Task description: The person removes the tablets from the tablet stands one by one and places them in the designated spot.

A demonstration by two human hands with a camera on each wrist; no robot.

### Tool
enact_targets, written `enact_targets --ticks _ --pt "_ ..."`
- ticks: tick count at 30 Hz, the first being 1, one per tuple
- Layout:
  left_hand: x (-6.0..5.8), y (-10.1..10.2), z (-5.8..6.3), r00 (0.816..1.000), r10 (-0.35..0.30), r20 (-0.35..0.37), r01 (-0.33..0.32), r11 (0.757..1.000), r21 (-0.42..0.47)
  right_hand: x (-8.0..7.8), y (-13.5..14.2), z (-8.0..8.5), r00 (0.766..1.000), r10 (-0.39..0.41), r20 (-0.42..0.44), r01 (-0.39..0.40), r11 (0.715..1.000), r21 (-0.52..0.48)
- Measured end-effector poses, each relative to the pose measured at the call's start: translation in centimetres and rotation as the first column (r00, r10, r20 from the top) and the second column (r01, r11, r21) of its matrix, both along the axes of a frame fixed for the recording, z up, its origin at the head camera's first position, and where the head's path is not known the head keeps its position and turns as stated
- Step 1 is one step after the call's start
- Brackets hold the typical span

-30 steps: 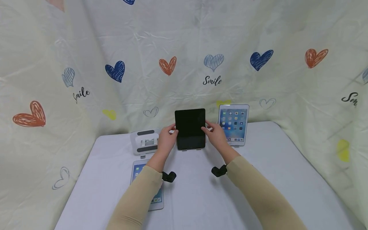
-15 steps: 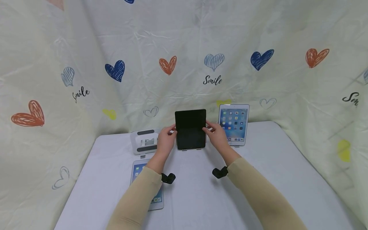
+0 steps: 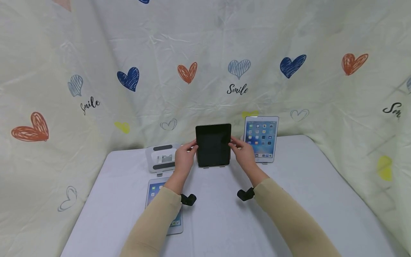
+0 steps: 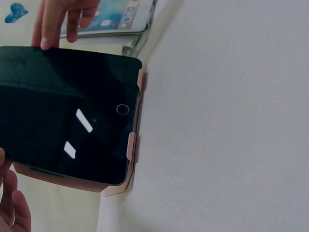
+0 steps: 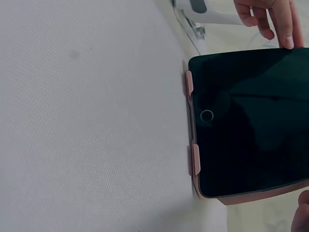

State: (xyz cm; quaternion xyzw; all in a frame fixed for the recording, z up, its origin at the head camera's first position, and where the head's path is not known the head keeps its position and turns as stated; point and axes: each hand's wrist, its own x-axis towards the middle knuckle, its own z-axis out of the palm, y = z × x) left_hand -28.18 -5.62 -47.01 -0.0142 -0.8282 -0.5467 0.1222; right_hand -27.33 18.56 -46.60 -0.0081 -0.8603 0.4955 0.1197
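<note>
A black tablet (image 3: 213,146) with a dark screen leans on a rose-pink stand (image 4: 136,108) at the back of the table. The stand's two lips catch the tablet's bottom edge beside the round home button. My left hand (image 3: 184,159) pinches the left side edge between thumb and fingers. On the opposite edge my right hand (image 3: 244,155) holds on the same way, thumb in front and fingers behind. The left wrist view shows the right hand's fingertips (image 4: 46,43) at the tablet's edge. Most of the stand is hidden behind the tablet.
A white tablet (image 3: 260,139) with a lit screen stands propped at the right. Left of my left hand is a white-grey stand (image 3: 156,159) with dark pads. Another lit white tablet (image 3: 174,226) lies under my left forearm. A heart-printed curtain (image 3: 205,43) hangs behind the table.
The black tablet's top edge has sunk slightly and tilted further back, and the reflection on its screen has shifted. Both hands stay on its sides, with the right hand slightly further right.
</note>
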Motion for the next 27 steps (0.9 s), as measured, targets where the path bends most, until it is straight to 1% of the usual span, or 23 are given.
enact_targets --ticks 6,10,16,23,27 --pt "-0.19 0.03 -0.26 1.0 0.008 -0.008 -0.008 1.0 0.002 -0.29 -0.07 -0.33 1.0 -0.02 -0.018 0.02 1.0 -0.024" --pt "-0.25 0.02 -0.31 1.0 0.009 -0.03 -0.009 1.0 0.013 -0.4 -0.1 -0.47 1.0 -0.018 -0.009 0.017 0.997 -0.079" --pt "-0.19 0.12 -0.29 0.999 0.025 -0.034 -0.024 0.999 0.038 -0.25 -0.12 -0.45 1.0 -0.011 0.024 0.015 0.985 -0.174" --pt "-0.16 0.31 -0.45 0.998 0.049 -0.035 -0.045 0.993 0.11 -0.25 -0.18 -0.44 1.0 -0.005 0.021 0.01 0.972 -0.234" --pt "-0.02 0.42 -0.38 0.997 0.062 -0.051 -0.054 0.988 0.146 -0.19 -0.2 -0.27 1.0 -0.005 0.01 0.007 0.965 -0.262"
